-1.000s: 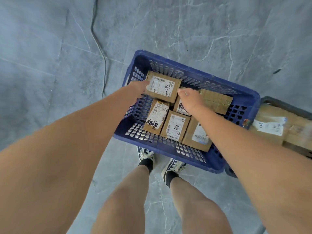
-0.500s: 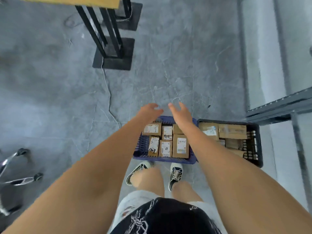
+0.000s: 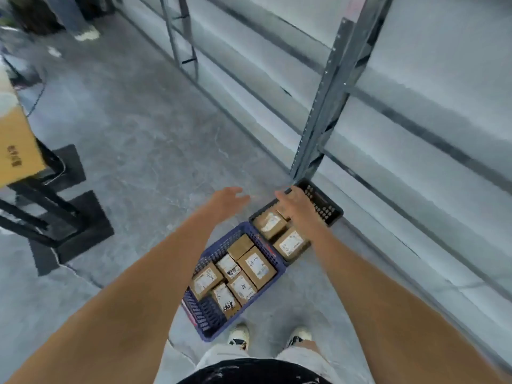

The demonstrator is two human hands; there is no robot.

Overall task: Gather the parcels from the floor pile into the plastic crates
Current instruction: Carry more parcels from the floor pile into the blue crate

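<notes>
A blue plastic crate (image 3: 206, 318) stands on the floor just ahead of my feet, filled with several small cardboard parcels (image 3: 256, 266) bearing white labels. Behind it to the right sits a black crate (image 3: 322, 203) that also holds parcels (image 3: 291, 243). My left hand (image 3: 228, 199) hovers above the floor beyond the blue crate, fingers relaxed and holding nothing. My right hand (image 3: 295, 203) is raised over the black crate, fingers loosely spread, also holding nothing. No floor pile of parcels shows in this view.
A grey metal shelving upright (image 3: 329, 98) rises right behind the black crate, with rails running along the wall. At the left are black stand bases (image 3: 83, 225) and a yellow cardboard box (image 3: 15, 142). Another person's shoe (image 3: 86, 34) is at top left.
I have stood up and the view has swung right. Both hands left the parcels in the blue crate and now hang free above the crates.
</notes>
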